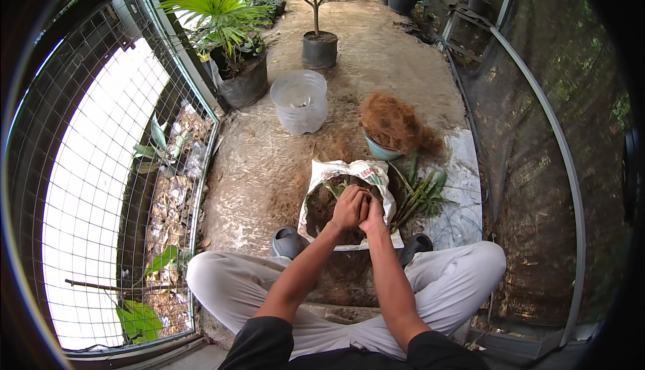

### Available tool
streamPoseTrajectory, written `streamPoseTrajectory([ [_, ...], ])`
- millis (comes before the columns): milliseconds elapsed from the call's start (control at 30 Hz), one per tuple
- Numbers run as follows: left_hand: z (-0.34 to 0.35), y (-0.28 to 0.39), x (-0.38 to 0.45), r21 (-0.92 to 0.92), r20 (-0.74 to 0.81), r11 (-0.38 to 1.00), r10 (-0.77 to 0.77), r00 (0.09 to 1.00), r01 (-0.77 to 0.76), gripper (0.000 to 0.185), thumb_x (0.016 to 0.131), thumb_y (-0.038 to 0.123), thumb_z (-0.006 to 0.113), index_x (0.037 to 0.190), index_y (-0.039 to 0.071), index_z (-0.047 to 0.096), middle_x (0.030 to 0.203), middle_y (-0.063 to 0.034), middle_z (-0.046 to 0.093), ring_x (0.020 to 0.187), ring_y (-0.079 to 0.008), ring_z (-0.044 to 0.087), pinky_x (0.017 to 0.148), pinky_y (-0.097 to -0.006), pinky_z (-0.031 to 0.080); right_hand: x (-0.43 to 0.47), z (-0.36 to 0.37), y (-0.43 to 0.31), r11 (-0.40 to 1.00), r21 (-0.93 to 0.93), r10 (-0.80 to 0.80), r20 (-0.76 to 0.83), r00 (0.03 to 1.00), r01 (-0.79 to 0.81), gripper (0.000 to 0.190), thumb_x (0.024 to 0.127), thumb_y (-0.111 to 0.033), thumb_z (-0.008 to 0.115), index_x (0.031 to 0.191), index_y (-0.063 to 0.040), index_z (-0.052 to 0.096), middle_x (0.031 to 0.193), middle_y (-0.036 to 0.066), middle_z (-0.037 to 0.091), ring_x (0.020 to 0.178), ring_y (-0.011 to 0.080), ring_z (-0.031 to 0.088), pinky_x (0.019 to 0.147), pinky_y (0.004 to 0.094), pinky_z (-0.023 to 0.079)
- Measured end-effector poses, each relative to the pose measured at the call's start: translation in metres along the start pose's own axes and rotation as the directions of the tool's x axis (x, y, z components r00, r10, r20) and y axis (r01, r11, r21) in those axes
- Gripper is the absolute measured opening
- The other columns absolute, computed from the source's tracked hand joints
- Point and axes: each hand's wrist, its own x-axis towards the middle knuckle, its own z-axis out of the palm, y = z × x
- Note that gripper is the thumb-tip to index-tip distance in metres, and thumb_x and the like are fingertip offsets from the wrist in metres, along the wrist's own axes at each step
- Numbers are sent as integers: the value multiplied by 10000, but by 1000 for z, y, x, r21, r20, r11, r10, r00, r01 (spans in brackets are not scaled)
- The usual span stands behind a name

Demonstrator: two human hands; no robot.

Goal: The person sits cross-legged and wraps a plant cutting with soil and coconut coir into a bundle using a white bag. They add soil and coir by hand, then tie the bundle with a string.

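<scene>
Between my feet stands a white woven sack (393, 204) with its top rolled open, bearing print and holding dark soil (320, 209). My left hand (349, 207) and my right hand (373, 214) are pressed together above the soil, fingers curled around a brown clump that shows only partly between them. Green leaves (334, 188) stick out just beyond my left hand; whether it holds their stem is hidden. Right of the sack lies a bundle of leafy green cuttings (423, 193). Behind them a light blue basin (381, 150) is heaped with brown coconut fibre (390, 120).
A clear plastic container (301, 105) stands on the concrete floor beyond the sack. Farther back are a small potted tree (319, 50) and a fan palm in a black grow bag (244, 85). Wire mesh (101, 193) borders the left, dark netting (534, 168) the right.
</scene>
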Motion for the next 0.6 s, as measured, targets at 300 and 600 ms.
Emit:
streamPoseTrajectory([
  [300,-33,-4,15,-16,245,993,120,962,-120,412,786,216,681,1122,12,558,1146,-173,542,1116,-375,515,1008,-445,412,-17,22,-8,995,83,33,170,985,-47,280,982,-321,412,1096,-139,592,1131,41,614,1043,189,604,908,382,506],
  [600,-12,-2,15,52,157,990,121,980,-131,355,759,128,670,1078,25,552,1069,-142,559,993,-335,555,900,-437,460,-16,20,-15,996,84,17,173,985,-32,296,987,-364,444,1044,-123,606,1067,43,637,1001,175,618,889,339,509],
])
